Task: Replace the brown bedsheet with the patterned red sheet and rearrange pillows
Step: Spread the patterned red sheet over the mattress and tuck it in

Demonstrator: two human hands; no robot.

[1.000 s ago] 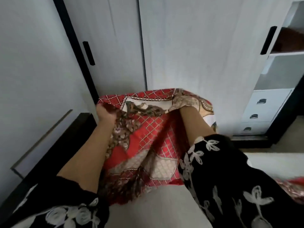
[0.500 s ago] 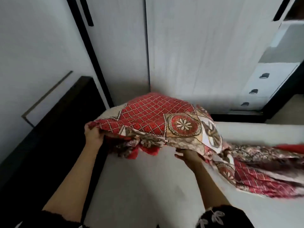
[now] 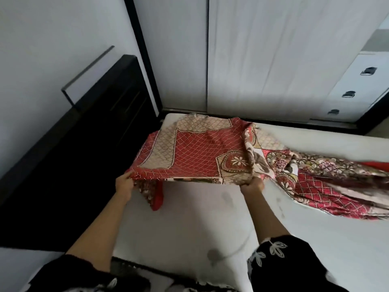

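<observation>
The sheet [image 3: 202, 157] was gripped along its near edge by both hands [image 3: 124, 185] [image 3: 252, 185], spread over the mattress [image 3: 189, 228] corner.

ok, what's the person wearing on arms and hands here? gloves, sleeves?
No gloves: the left hand and right hand are bare, as are both forearms. The sleeves are black fabric with white embroidered leaf and flower motifs, and end partway up the arms. No rings, watch or bracelets are visible.
</observation>
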